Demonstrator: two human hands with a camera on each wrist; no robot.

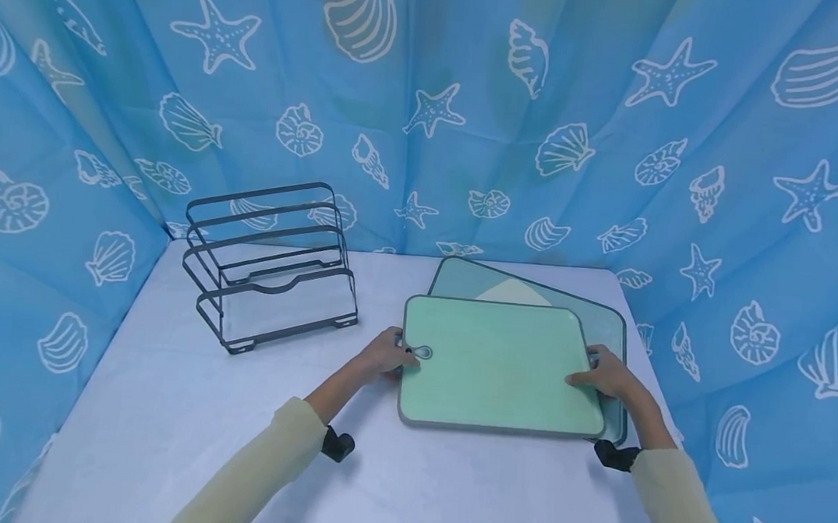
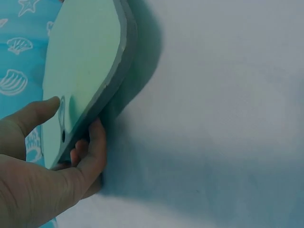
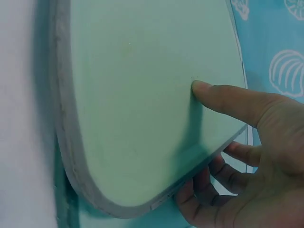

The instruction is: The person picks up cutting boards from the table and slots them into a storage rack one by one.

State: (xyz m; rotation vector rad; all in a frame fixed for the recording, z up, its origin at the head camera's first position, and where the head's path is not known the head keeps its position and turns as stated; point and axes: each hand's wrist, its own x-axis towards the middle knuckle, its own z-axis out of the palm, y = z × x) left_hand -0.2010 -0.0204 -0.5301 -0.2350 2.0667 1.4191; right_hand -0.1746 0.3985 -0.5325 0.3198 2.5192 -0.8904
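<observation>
A pale green cutting board with a grey rim is held between both hands, just above the table by its shadow in the left wrist view. My left hand grips its left edge beside the small hanging hole, thumb on top and fingers underneath. At the opposite edge my right hand pinches the board the same way, thumb on the face and fingers below. Partly hidden beneath lies a second, larger board, blue-green with a dark rim and a pale patch.
A black wire rack with several upright loops stands at the back left of the white table. Blue curtains printed with white shells and starfish hang behind and along both sides.
</observation>
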